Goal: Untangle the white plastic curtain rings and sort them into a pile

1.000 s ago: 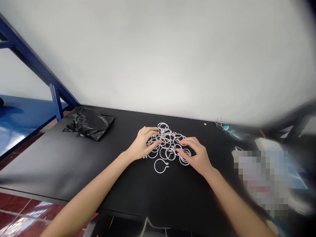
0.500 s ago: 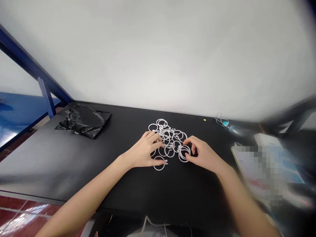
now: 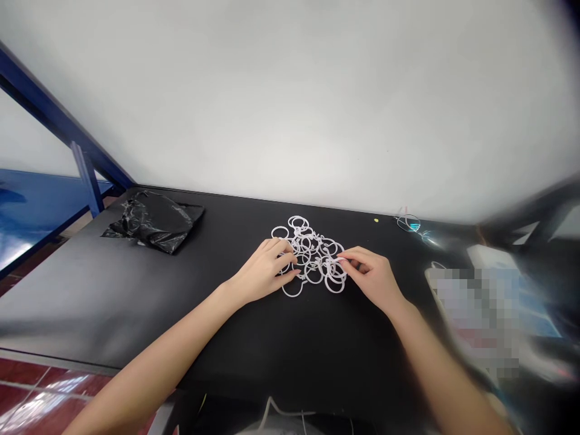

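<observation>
A loose heap of several white plastic rings point(image 3: 312, 254) lies on a black table point(image 3: 136, 290) near the wall. My left hand point(image 3: 267, 272) rests at the heap's left side, fingers curled onto a ring at the near edge. My right hand point(image 3: 374, 275) is at the right side, thumb and fingers pinched on a small bunch of rings point(image 3: 336, 273).
A crumpled black plastic bag point(image 3: 156, 220) lies at the table's far left. A pair of glasses point(image 3: 410, 225) sits by the wall on the right. A blurred flat object point(image 3: 480, 308) lies at the right edge. A blue metal frame point(image 3: 81, 169) stands on the left.
Both hands have pushed the near rings back toward the heap. The single ring at the front has moved closer to the pile, and my right hand has closed on the bunch.
</observation>
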Tool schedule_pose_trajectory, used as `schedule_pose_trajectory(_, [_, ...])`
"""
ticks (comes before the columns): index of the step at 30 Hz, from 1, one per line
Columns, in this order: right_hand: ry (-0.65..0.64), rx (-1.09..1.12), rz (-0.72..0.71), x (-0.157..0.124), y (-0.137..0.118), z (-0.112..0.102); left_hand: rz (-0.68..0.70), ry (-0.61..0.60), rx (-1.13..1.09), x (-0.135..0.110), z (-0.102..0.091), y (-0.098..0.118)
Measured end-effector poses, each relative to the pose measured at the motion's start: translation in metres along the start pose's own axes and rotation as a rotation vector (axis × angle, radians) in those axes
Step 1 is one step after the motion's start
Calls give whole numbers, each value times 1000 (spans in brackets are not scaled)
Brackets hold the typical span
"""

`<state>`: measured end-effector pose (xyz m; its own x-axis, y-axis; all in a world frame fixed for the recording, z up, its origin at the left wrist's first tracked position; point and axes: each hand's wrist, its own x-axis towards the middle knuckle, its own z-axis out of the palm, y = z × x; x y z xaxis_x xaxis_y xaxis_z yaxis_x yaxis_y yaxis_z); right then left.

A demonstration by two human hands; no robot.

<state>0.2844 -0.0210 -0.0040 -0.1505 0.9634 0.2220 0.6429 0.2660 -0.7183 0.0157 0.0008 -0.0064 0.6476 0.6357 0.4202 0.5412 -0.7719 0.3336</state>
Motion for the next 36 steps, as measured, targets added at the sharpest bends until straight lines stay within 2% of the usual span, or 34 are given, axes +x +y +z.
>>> schedule_pose_trajectory(3, [33,103,37,0,2,3,-2,21,-8,0,0,1])
schedule_pose_trajectory(7, [37,458,276,1,-2,5,-16,77,-56,2,-1,4])
schedule_pose_trajectory(9, [-27,626,376,2,-7,7,-31,124,-113,2,-3,7])
schedule_pose_trajectory(12, [-153,779,444,1,-19,13,-18,158,-225,3,-7,16])
schedule_pose_trajectory(15, [-143,832,452,-6,-34,24,9,118,-333,3,-7,29])
schedule_pose_trajectory(20, [-149,797,331,-21,-56,42,6,20,-508,0,-2,48])
schedule_pose_trajectory(23, [-128,751,272,-24,-58,45,17,-27,-605,-1,-1,50])
schedule_pose_trajectory(25, [-113,685,196,-24,-55,42,9,-16,-648,0,-2,48])
schedule_pose_trajectory(27, [-43,568,73,-24,-51,38,-13,11,-672,0,-4,45])
schedule_pose_trajectory(31, [184,421,-178,-28,-47,33,-79,39,-666,0,-8,39])
schedule_pose_trajectory(34, [190,414,-331,-30,-48,34,-72,11,-650,-1,-8,37])
schedule_pose_trajectory(36, [199,393,-385,-30,-49,34,-75,27,-655,0,-8,37])
